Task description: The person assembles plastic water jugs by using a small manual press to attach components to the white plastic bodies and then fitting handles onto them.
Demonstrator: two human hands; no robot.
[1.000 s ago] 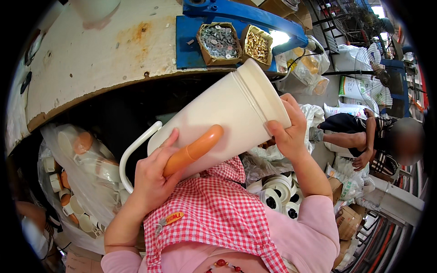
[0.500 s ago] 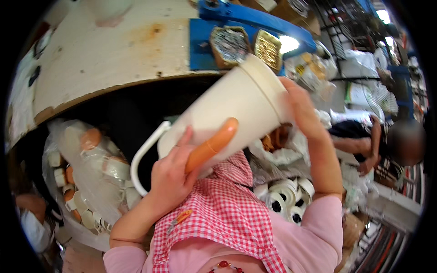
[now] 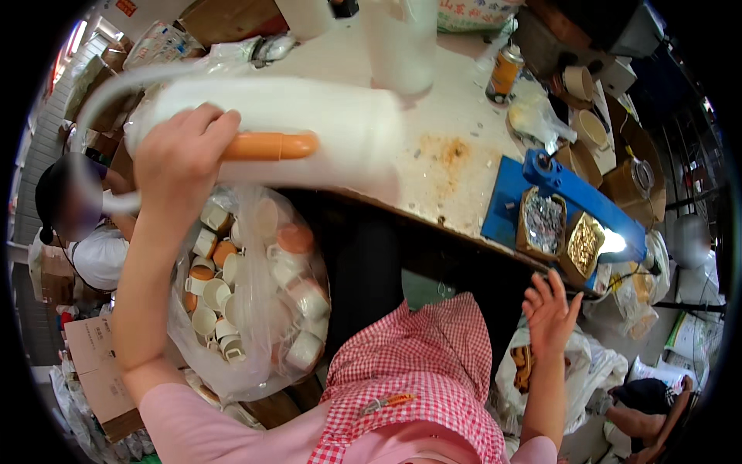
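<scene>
Blur softens the tall white jug (image 3: 332, 124), which the left hand (image 3: 182, 151) grips by its orange side handle (image 3: 270, 147), fingers wrapped round it. From where I stand, the jug's long axis runs nearly level, left to right, passing in front of the near left part of the surface (image 3: 433, 189), with its white bail (image 3: 120, 203) looping out at the left end. The right hand (image 3: 550, 309) is well apart from it: the jug lies leftward and farther out from that palm, which is bare, fingers spread, just beside the box of brass screws (image 3: 583, 241). So the left is much the nearer.

I can't make out the jug's right end, smeared against the pale surface, nor whether the two touch. The left thumb is hard to tell. A second white vessel (image 3: 402, 46) is cut off by the top edge.
</scene>
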